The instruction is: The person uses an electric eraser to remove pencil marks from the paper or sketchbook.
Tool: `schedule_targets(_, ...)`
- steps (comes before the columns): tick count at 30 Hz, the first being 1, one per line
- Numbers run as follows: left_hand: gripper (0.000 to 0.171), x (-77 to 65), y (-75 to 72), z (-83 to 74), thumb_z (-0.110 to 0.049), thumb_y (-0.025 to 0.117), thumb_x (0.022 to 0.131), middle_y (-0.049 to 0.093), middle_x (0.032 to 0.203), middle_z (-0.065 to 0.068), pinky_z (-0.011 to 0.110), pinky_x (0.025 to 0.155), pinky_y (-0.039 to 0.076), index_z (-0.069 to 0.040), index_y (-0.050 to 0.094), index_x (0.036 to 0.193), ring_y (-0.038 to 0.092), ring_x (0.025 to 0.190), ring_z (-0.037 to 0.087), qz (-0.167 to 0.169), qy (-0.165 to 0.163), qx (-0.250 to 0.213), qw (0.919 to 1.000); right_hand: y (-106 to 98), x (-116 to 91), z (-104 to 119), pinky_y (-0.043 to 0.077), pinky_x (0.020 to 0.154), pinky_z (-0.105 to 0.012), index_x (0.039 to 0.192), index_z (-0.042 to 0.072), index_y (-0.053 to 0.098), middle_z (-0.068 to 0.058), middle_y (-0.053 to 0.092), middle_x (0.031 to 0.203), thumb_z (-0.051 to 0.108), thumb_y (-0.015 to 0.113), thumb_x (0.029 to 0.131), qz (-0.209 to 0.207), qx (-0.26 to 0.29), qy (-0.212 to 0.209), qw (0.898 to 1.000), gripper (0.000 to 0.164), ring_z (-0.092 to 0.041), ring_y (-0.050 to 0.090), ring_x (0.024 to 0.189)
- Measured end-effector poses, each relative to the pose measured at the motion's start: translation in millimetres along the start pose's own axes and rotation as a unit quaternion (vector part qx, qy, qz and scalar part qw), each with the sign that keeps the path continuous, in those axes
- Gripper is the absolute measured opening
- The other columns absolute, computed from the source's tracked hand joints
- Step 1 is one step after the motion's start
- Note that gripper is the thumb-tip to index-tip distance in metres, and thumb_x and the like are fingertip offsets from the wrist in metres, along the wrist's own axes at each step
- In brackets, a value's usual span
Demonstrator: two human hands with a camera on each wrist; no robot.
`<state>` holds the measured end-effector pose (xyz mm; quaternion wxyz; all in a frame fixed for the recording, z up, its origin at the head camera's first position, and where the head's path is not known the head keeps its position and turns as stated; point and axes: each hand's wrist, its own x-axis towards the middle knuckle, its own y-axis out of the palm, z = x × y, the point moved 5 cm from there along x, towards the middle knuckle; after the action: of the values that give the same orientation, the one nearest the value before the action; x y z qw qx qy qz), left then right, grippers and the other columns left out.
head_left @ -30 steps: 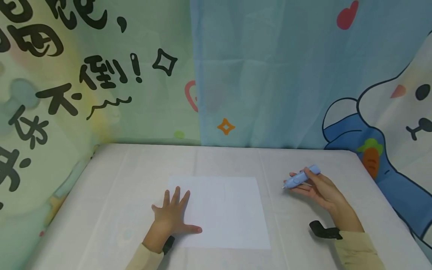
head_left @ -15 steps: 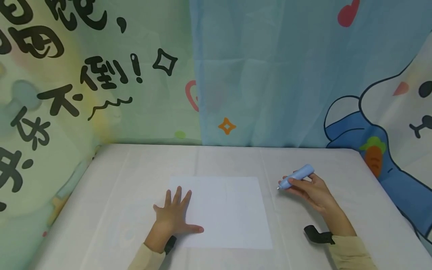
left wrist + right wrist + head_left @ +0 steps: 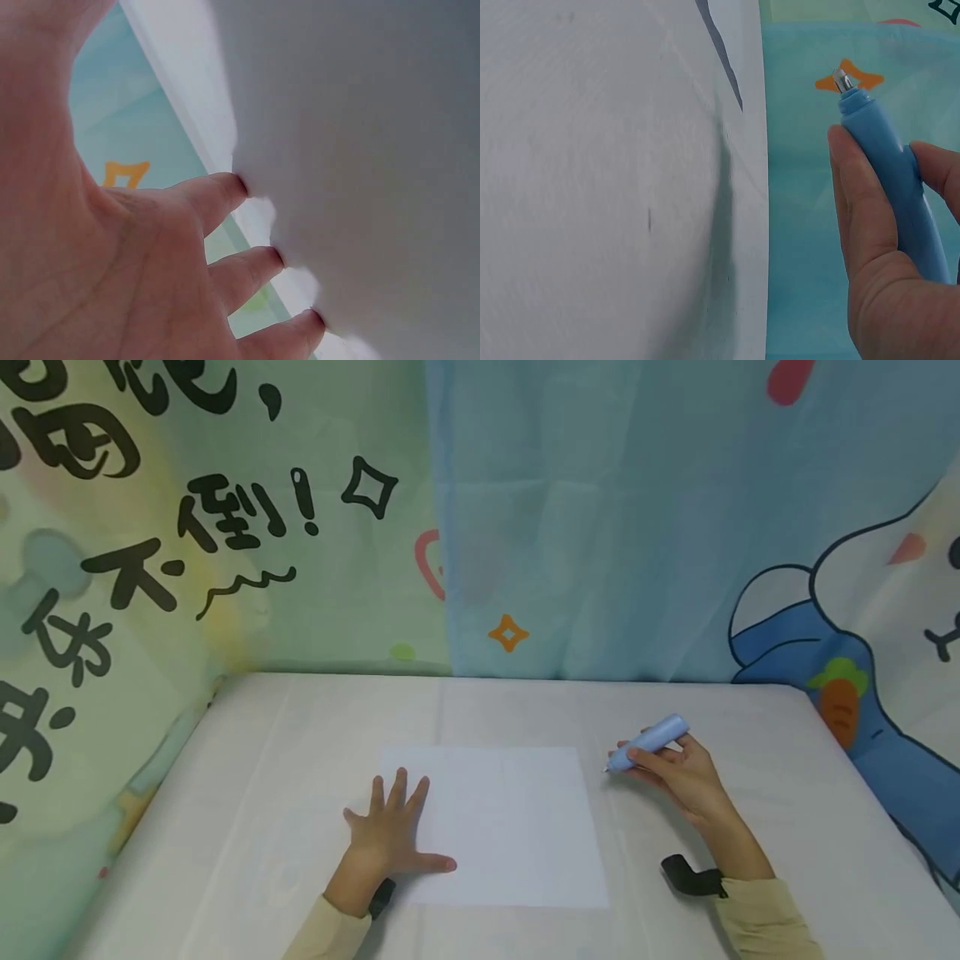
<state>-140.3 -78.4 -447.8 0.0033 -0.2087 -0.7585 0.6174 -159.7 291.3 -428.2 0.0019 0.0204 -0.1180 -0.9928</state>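
A white sheet of paper (image 3: 517,827) lies flat on the white-covered table. My left hand (image 3: 390,839) rests spread across its left edge, thumb pointing right over the paper; the left wrist view shows the fingertips (image 3: 301,319) down on the surface. To the right of the sheet, my right hand (image 3: 678,777) holds a thick light-blue pen-shaped tool (image 3: 651,742) between thumb and fingers. Its narrow metal tip (image 3: 842,80) points left and down toward the paper's upper right corner, and a shadow falls on the tabletop below the hand.
The white tablecloth (image 3: 300,735) spreads around the paper. Printed curtains (image 3: 570,527) stand along the far and left table edges, with a cartoon animal at right. A black wrist mount (image 3: 690,877) sticks out from the right sleeve.
My right hand has moved left, nearer the paper, and its grip on the tool has shifted. My left hand stays on the sheet. The head view has tilted slightly.
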Motion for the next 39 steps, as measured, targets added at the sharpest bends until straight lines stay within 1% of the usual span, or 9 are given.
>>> schedule_targets(4,0.114,1.2,0.3,0.3,-0.072,0.075,0.063,0.023,0.159,0.019,0.080,0.090,0.031,-0.015,0.032,0.153,0.020,0.143,0.050,0.000,-0.002,0.003,1.0000,6,2,-1,0.057,0.075,-0.026,0.111,0.001,0.042,0.000,0.075,0.092,-0.010,0.059,0.092,-0.004,-0.011,-0.005,1.000,0.028,-0.013,0.072,0.088)
schedule_targets(10,0.114,0.9,0.4,1.1,-0.072,0.076,0.063,0.024,0.159,0.019,0.080,0.091,0.030,-0.016,0.033,0.153,0.020,0.143,0.050,0.003,-0.009,0.002,1.0000,16,5,-3,0.057,0.075,-0.027,0.111,0.000,0.043,-0.002,0.075,0.092,-0.012,0.058,0.091,-0.007,0.007,-0.010,1.000,0.028,-0.014,0.072,0.088)
schedule_targets(18,0.114,0.7,2.5,4.9,-0.073,0.075,0.064,0.022,0.160,0.017,0.079,0.092,0.031,-0.016,0.031,0.153,0.019,0.144,0.048,0.012,-0.019,0.009,0.9997,28,13,-9,0.056,0.076,-0.027,0.115,-0.003,0.039,0.001,0.074,0.095,-0.008,0.060,0.092,0.006,-0.025,0.000,1.000,0.032,-0.015,0.073,0.088)
schedule_targets(24,0.114,4.4,0.7,3.3,-0.073,0.074,0.064,0.021,0.161,0.015,0.077,0.094,0.030,-0.018,0.030,0.154,0.018,0.145,0.046,0.022,-0.025,0.018,0.9993,37,18,-12,0.056,0.077,-0.026,0.113,-0.001,0.042,0.002,0.074,0.094,-0.007,0.063,0.090,0.011,-0.027,0.002,1.000,0.031,-0.012,0.072,0.090)
schedule_targets(27,0.114,4.9,-0.4,4.8,-0.072,0.075,0.064,0.022,0.161,0.015,0.078,0.094,0.030,-0.018,0.030,0.154,0.018,0.145,0.046,0.021,-0.025,0.018,0.9993,47,25,-15,0.056,0.078,-0.026,0.113,-0.002,0.042,0.001,0.074,0.095,-0.006,0.063,0.090,0.016,-0.029,0.002,0.999,0.032,-0.012,0.072,0.090)
schedule_targets(32,0.114,6.5,-1.6,2.8,-0.072,0.075,0.064,0.021,0.161,0.014,0.077,0.094,0.030,-0.019,0.030,0.154,0.018,0.145,0.045,0.022,-0.023,0.023,0.9992,57,31,-18,0.056,0.078,-0.028,0.113,-0.002,0.042,0.001,0.074,0.094,-0.007,0.064,0.090,0.020,-0.037,0.000,0.999,0.033,-0.014,0.072,0.089)
schedule_targets(35,0.114,6.2,-2.2,2.9,-0.072,0.075,0.064,0.021,0.161,0.013,0.077,0.095,0.030,-0.019,0.029,0.154,0.018,0.146,0.044,0.025,-0.026,0.027,0.9990,62,34,-21,0.056,0.078,-0.028,0.114,-0.003,0.041,0.003,0.073,0.093,-0.006,0.064,0.090,0.019,-0.049,0.006,0.999,0.033,-0.012,0.072,0.088)
schedule_targets(39,0.114,5.7,-1.5,5.7,-0.072,0.075,0.064,0.020,0.161,0.013,0.076,0.095,0.031,-0.020,0.029,0.155,0.018,0.146,0.043,0.027,-0.032,0.031,0.9986,66,37,-26,0.056,0.078,-0.027,0.115,-0.002,0.042,0.005,0.073,0.093,-0.004,0.064,0.091,0.019,-0.051,0.008,0.999,0.033,-0.012,0.072,0.088)
